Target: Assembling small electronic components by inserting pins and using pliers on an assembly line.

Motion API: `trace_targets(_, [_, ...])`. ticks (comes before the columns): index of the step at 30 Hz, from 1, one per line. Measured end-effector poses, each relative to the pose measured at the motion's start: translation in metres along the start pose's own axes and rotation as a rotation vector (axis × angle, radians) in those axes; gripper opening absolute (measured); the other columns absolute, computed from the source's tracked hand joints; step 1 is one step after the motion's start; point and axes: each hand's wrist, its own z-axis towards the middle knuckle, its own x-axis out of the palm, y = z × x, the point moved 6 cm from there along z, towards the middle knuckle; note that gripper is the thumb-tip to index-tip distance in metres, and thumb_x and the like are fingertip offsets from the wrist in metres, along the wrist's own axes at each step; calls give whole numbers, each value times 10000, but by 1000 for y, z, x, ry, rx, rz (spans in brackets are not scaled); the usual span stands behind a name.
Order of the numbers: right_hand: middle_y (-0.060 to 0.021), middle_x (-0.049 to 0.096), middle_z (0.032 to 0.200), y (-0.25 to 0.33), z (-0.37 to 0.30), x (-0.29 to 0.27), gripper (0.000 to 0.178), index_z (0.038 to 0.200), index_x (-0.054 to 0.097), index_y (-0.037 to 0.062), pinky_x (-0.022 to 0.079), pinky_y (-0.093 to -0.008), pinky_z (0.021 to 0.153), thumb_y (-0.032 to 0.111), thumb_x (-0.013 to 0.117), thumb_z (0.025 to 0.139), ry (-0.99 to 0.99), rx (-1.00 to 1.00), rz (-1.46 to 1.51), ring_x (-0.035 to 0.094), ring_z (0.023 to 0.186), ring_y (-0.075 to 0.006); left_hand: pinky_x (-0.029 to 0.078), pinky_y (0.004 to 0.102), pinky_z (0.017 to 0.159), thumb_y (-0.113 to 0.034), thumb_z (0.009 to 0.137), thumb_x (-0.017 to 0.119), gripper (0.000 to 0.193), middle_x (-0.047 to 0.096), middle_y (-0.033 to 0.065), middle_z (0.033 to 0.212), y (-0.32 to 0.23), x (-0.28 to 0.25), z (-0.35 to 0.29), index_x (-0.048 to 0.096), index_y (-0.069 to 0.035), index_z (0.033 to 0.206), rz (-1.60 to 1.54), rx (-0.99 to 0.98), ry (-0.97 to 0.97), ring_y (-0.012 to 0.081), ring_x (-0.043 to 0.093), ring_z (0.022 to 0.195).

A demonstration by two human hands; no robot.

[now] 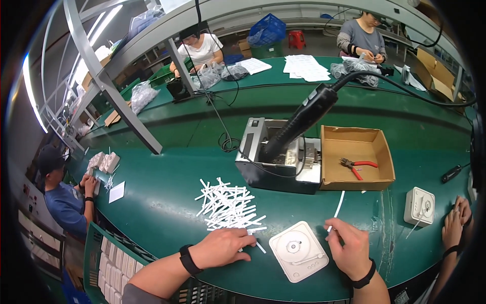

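A cream square device (298, 252), made like a small record player with a round disc and an arm, lies flat on the green bench between my hands. My right hand (349, 248), just right of it, pinches the lower end of a thin white strip (339, 205) that points away from me. At the near edge of a loose pile of white strips (228, 205) is my left hand (226, 247), its fingers curled down. What lies under those fingertips is hidden; one short strip shows beside them.
Behind stands a metal box (253, 175) with a black-handled tool (304, 119). A cardboard box (357, 185) beside it holds red-handled cutters (357, 164). Another cream device (419, 206) sits near a co-worker's hands (455, 223). A green crate (93, 243) of cream devices stands lower left.
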Motion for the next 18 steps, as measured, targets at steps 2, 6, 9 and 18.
trace_targets(2, [-122,771,889,5,-1,-2,178,1081,708,10,580,-311,595,-56,668,921,22,-23,-39,749,670,-210,589,420,778,-233,902,804,258,700,46,1026,3,3,3,712,-140,1124,-27,-16,-20,296,716,946])
trace_targets(6, [-121,760,869,10,1,-2,181,1079,711,17,568,-316,592,-40,693,908,31,-44,-67,740,658,-221,588,420,758,-195,908,789,179,716,41,1002,13,1,4,737,-126,1064,-89,-47,-47,298,722,898])
trace_targets(9, [-118,751,854,10,2,-3,186,1079,713,23,561,-319,592,-29,709,901,28,-45,-75,733,650,-228,587,418,754,-173,910,783,141,726,44,989,22,-5,4,751,-114,1035,-104,-82,-79,300,724,878])
trace_targets(18, [-114,730,824,12,2,-3,195,1087,712,14,552,-326,595,-6,740,895,9,-48,-56,726,651,-232,591,401,754,-153,900,798,153,746,66,991,37,-21,-4,772,-92,1039,15,-176,-151,294,736,869])
